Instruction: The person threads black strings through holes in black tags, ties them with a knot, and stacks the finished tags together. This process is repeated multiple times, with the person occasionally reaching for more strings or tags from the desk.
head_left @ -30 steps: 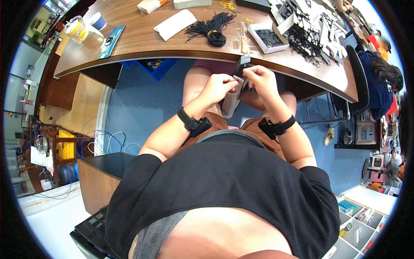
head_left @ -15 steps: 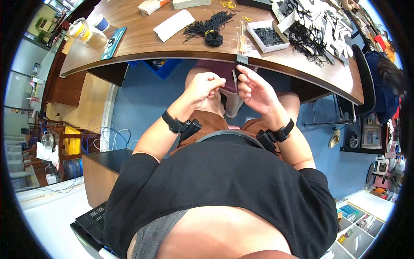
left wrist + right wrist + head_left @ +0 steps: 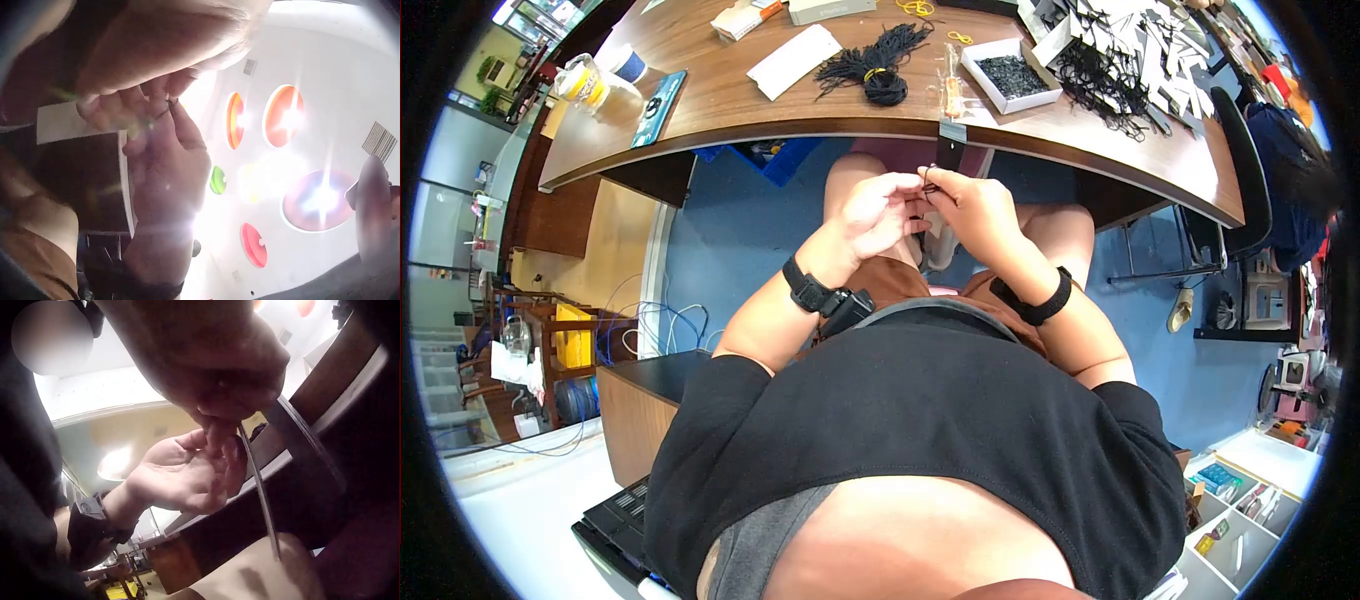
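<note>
Black cord (image 3: 931,188) is pinched by the right hand (image 3: 982,214), at the fingertips beside the left hand (image 3: 876,217), whose grip cannot be told; looping seems underway, with careful tightening probably needed.

black cord (image 3: 930,187) | thin — bent into loops | pinched in the right fingers (image 3: 952,184)

Over the bench (image 3: 720,95), the left grip (image 3: 875,218) could pass between the blue packet (image 3: 660,108) and the white card (image 3: 795,60); the black cord bundle (image 3: 880,80) lies ahead. The bench's front edge, then the white box (image 3: 1028,103), obstruct the right grip (image 3: 980,212).
</note>
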